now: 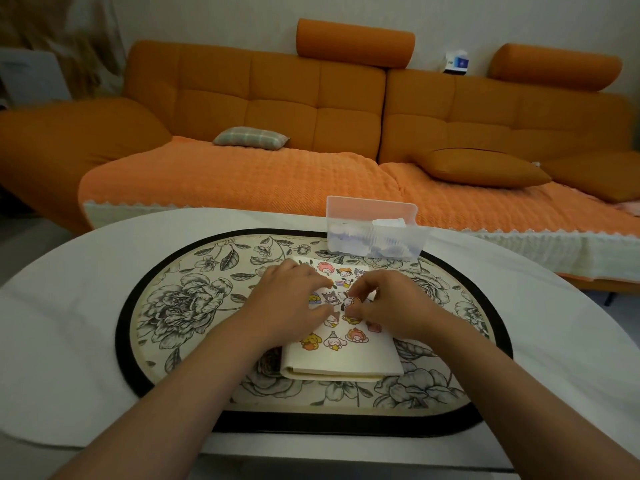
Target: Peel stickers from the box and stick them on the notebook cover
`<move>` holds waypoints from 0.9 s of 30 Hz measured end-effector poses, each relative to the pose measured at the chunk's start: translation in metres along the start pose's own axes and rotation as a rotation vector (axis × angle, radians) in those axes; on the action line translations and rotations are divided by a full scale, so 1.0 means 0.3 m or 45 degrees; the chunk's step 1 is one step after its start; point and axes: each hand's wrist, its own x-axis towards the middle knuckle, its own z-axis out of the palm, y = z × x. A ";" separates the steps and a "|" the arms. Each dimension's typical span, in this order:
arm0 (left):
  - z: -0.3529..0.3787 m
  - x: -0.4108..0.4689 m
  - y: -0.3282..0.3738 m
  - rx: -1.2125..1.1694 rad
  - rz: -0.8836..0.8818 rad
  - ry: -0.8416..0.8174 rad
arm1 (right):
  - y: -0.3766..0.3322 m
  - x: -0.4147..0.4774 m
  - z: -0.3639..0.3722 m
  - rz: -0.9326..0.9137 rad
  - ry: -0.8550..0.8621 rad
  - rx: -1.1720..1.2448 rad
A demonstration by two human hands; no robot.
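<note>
On floral mat, notebook: left hand flat on cover, right hand pinching sticker; box just beyond far edge.

The surface carries a white cover. An oval mat with a black border and a grey floral print lies at the centre of the surface, reaching close to its near edge. Beyond the far edge stands an orange sofa with two roll headrests and a textured orange throw over the seat. A plaid pillow lies on the seat towards the left; two orange cushions lie at the right. A small white-and-blue object sits behind the sofa back.
</note>
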 end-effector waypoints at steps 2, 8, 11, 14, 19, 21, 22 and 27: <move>0.004 0.008 0.025 -0.171 -0.036 0.070 | -0.005 -0.010 -0.007 0.015 -0.002 0.210; 0.004 0.024 0.079 -0.879 -0.224 0.146 | -0.035 -0.051 -0.040 0.028 -0.019 0.612; -0.007 0.030 0.087 -1.029 -0.288 0.207 | -0.038 -0.060 -0.055 0.028 0.015 0.707; -0.007 0.033 0.087 -1.078 -0.297 0.211 | -0.041 -0.064 -0.060 0.000 0.070 0.675; -0.005 0.029 0.089 -1.050 -0.217 0.221 | -0.049 -0.067 -0.062 -0.007 0.133 0.565; -0.006 0.029 0.093 -1.044 -0.203 0.236 | -0.048 -0.065 -0.065 -0.016 0.155 0.538; -0.007 0.029 0.094 -1.040 -0.201 0.243 | -0.048 -0.064 -0.066 -0.019 0.162 0.524; -0.018 0.022 0.102 -1.097 -0.230 0.217 | -0.048 -0.060 -0.063 -0.028 0.201 0.512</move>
